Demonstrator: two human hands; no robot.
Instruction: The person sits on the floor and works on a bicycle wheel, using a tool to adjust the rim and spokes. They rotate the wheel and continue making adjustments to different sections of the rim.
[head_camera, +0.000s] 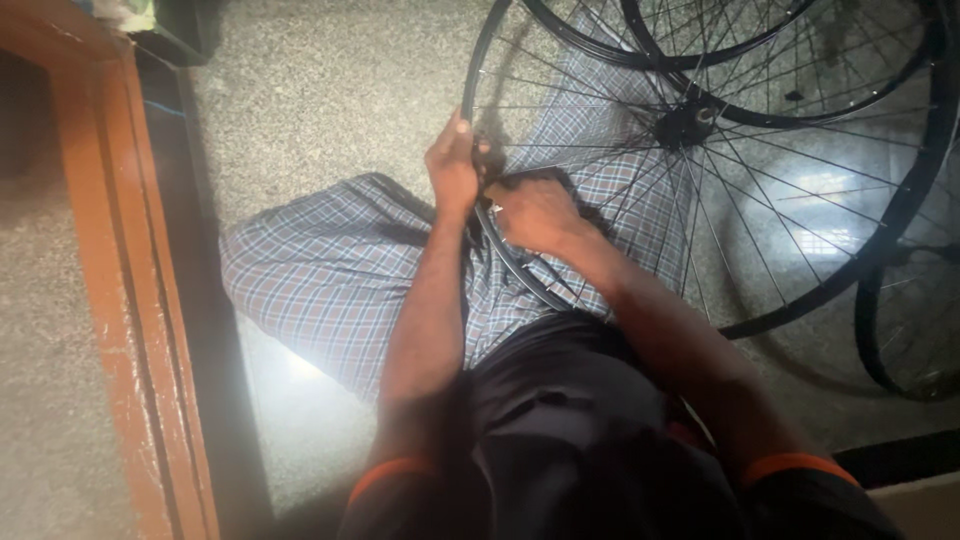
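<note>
Wheels crowd the speckled grey stone floor (320, 90) ahead of me: a second black spoked rim (700, 55) overlaps the top of the one I am working on, and part of a third dark rim (880, 340) stands near the floor's right edge. A long orange-brown wooden frame (110, 260) runs down the left side, well apart from my hands. My blue checked cloth wrap (330, 270) covers my folded legs and lies under the near part of the wheel.

The large black bicycle wheel rim with thin metal spokes (905, 200) leans across my lap, its dark hub (690, 122) up and to the right of both hands. My left hand (452, 165) is closed around the rim's left arc, thumb on top. My right hand (535, 212) sits just beside it, inside the rim among the spokes, fingers curled in tight. Something small and pale shows at its fingertips, but I cannot tell what it is. The spokes and my own knuckles hide the exact spot where the right hand meets the rim.
</note>
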